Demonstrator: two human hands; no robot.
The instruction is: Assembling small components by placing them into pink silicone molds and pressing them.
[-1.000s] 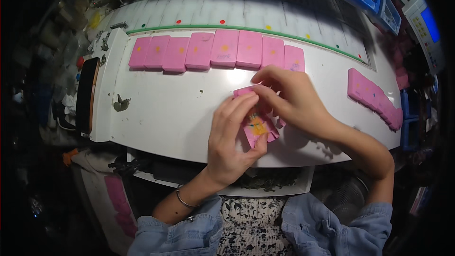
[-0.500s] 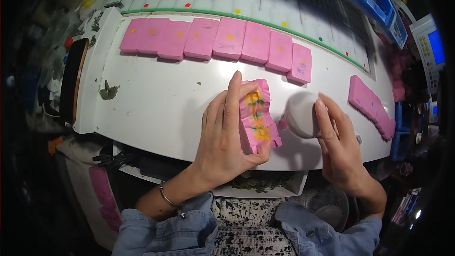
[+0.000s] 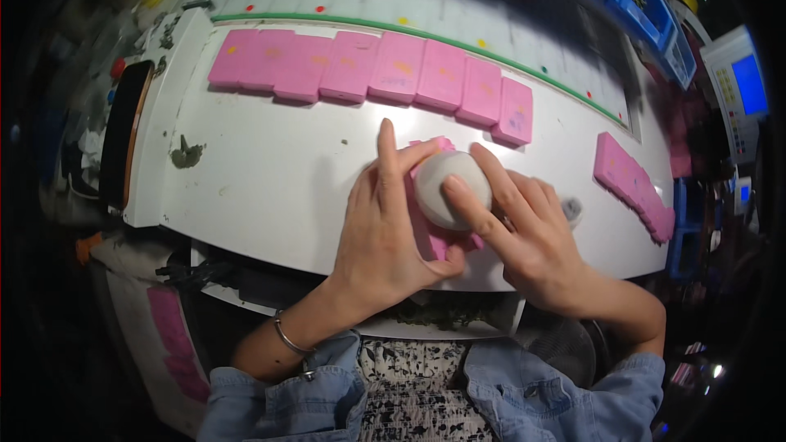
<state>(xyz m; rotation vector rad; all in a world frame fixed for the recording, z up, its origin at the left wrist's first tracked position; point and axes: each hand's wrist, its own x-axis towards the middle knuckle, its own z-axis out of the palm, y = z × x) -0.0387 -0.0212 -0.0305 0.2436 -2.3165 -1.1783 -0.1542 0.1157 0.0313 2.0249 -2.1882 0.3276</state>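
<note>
My left hand (image 3: 372, 225) grips a pink rubbery block (image 3: 440, 247) above the white table, thumb at its near end and fingers at its far end. The block's upper face has a jagged edge; most of it is hidden now. My right hand (image 3: 536, 237) holds a rounded whitish thing (image 3: 453, 188), smooth and like a ball or a padded pouch, pressed against or just over that face. Whether the two touch I cannot tell. Several pink blocks (image 3: 350, 65) with yellow marks stand in a row beyond my hands.
At the right, more pink blocks (image 3: 630, 180) lie in a slanting row. A dark phone-like slab (image 3: 129, 135) leans at the table's left edge, near a greenish lump (image 3: 187, 155). Blue bins (image 3: 647, 4) hang at the upper right. An open drawer (image 3: 512, 315) juts out below the table.
My right hand has moved left, bringing the whitish rounded thing over the pink block and covering its yellow-and-green stained face. My left hand keeps its hold on the block.
</note>
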